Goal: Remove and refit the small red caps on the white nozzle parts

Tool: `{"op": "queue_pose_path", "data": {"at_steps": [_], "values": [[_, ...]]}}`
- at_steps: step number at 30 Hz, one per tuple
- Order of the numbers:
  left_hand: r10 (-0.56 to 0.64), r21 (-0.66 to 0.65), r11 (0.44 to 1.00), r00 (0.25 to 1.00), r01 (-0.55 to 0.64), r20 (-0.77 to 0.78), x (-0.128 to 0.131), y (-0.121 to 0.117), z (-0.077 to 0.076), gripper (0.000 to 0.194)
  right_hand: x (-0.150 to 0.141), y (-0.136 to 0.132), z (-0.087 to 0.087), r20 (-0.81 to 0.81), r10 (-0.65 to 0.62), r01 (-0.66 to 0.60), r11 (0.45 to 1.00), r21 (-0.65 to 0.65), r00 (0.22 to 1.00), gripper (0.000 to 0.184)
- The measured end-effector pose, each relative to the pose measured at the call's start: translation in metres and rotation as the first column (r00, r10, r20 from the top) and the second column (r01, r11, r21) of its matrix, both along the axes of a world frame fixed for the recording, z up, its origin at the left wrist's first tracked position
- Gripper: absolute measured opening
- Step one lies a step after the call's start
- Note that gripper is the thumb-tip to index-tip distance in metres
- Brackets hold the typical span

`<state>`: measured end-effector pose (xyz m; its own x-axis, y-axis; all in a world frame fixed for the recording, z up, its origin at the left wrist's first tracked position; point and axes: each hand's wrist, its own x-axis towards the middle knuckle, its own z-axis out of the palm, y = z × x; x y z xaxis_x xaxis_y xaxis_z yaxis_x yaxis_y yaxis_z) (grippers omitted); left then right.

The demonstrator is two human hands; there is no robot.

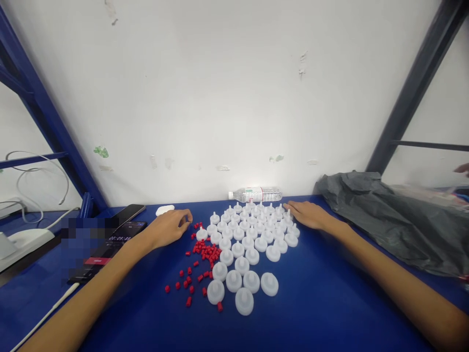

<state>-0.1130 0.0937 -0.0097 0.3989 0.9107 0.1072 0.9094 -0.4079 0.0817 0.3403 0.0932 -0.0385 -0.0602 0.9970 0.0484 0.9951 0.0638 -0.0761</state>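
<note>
Many white plastic nozzle caps (pixel 252 232), round with a short spout on top, stand spout-up in a cluster on the blue table (pixel 311 303). To their left lie loose small red caps (pixel 208 252), some scattered toward me. My left hand (pixel 170 228) rests left of the red caps with its fingers loosely curved, thumb apart, and nothing visible in it. At the right edge of the cluster, my right hand (pixel 304 214) lies low with fingers stretched out, beside or touching the outermost white caps; it holds nothing that I can see.
A clear bottle (pixel 256 194) lies behind the cluster against the wall. On the left are a phone showing a timer (pixel 119 239), a second phone (pixel 128 213), a white case (pixel 164 209) and a cable (pixel 54 308). A dark grey plastic bag (pixel 381 220) spreads along the right.
</note>
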Motion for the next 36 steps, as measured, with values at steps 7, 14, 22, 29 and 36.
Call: {"op": "queue_pose_path", "data": {"at_steps": [7, 14, 22, 29, 36], "values": [[-0.044, -0.023, 0.999, 0.997, 0.046, 0.060, 0.009, -0.006, 0.001, 0.027, -0.001, -0.001, 0.001, 0.003, -0.004, 0.004, 1.000, -0.002, 1.000, 0.058], [-0.085, 0.013, 0.996, 0.993, 0.085, 0.079, 0.012, -0.009, -0.002, 0.024, 0.000, 0.000, 0.001, 0.004, 0.001, -0.001, 1.000, -0.008, 1.000, 0.058], [-0.086, 0.134, 0.989, 0.984, 0.065, 0.156, 0.013, -0.014, 0.007, 0.021, -0.001, 0.000, 0.001, 0.010, -0.003, 0.003, 1.000, -0.008, 1.000, 0.059], [-0.155, 0.164, 0.980, 0.956, 0.116, 0.251, 0.019, -0.020, 0.015, 0.029, 0.001, 0.002, -0.001, 0.019, -0.007, 0.007, 1.000, -0.005, 1.000, 0.059], [-0.204, 0.088, 0.979, 0.935, 0.186, 0.292, 0.022, -0.027, 0.019, 0.031, 0.002, 0.003, -0.002, 0.022, -0.001, 0.001, 1.000, -0.005, 1.000, 0.059]]}}
